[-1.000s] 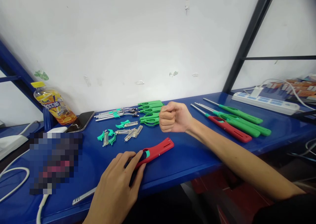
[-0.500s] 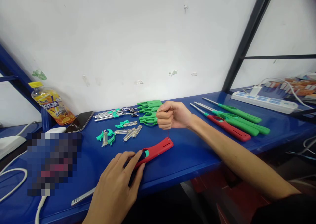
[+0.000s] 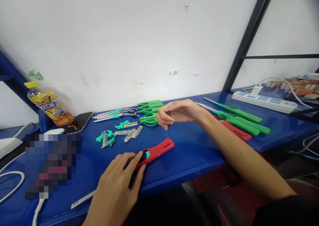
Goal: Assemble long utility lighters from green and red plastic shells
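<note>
Now the left hand (image 3: 117,186) lies with fingers stretched nearly flat, its tips pressing the near end of the red shell (image 3: 159,150), which lies flat on the bench (image 3: 194,153). The right hand (image 3: 178,114) pinches a thin screwdriver (image 3: 168,130) upright, tip on the shell's far end. Green shells (image 3: 149,111) lie behind the red shell, lighters (image 3: 239,119) to its right.

The red lighter shell (image 3: 157,151) looks like matt plastic. The desk (image 3: 194,153) is glossy painted metal. The loose tubes (image 3: 129,134) gleam like bare metal.
</note>
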`<action>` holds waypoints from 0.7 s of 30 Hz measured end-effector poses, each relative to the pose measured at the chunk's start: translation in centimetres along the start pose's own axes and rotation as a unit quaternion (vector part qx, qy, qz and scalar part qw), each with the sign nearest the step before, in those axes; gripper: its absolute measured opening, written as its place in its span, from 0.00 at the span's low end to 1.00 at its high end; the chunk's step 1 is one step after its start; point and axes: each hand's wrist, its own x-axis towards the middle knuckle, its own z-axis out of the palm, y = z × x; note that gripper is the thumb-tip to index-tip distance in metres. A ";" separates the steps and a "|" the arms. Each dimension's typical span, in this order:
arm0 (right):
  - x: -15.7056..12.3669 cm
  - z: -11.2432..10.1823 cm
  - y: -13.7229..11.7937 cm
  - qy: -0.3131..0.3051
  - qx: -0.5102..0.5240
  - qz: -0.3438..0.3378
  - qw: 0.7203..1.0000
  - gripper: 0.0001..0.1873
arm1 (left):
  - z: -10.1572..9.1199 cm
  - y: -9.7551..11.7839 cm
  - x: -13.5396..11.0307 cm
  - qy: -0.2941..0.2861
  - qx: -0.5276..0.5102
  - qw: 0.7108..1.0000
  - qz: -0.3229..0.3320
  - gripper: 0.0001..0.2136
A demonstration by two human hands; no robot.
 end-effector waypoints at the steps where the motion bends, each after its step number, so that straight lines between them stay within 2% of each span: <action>1: -0.2 -0.3 -0.1 0.003 -0.016 -0.008 1.000 0.19 | 0.0 0.0 0.0 0.000 0.002 1.000 -0.001 0.15; 5: -0.7 -1.2 0.1 0.045 -0.050 -0.041 0.997 0.14 | -0.1 0.1 0.0 0.003 0.004 1.000 0.001 0.15; 9: -0.9 -1.5 0.4 0.063 -0.059 -0.042 0.995 0.08 | -0.2 0.1 0.1 -0.001 0.005 1.000 -0.005 0.16; 16: -1.3 -1.6 0.1 0.039 -0.063 -0.021 0.997 0.09 | -0.2 0.0 0.2 -0.008 0.006 1.000 -0.007 0.16; 21: -1.6 -1.8 -0.1 0.001 -0.077 -0.025 0.997 0.20 | -0.1 0.0 0.1 -0.010 0.003 1.000 -0.009 0.16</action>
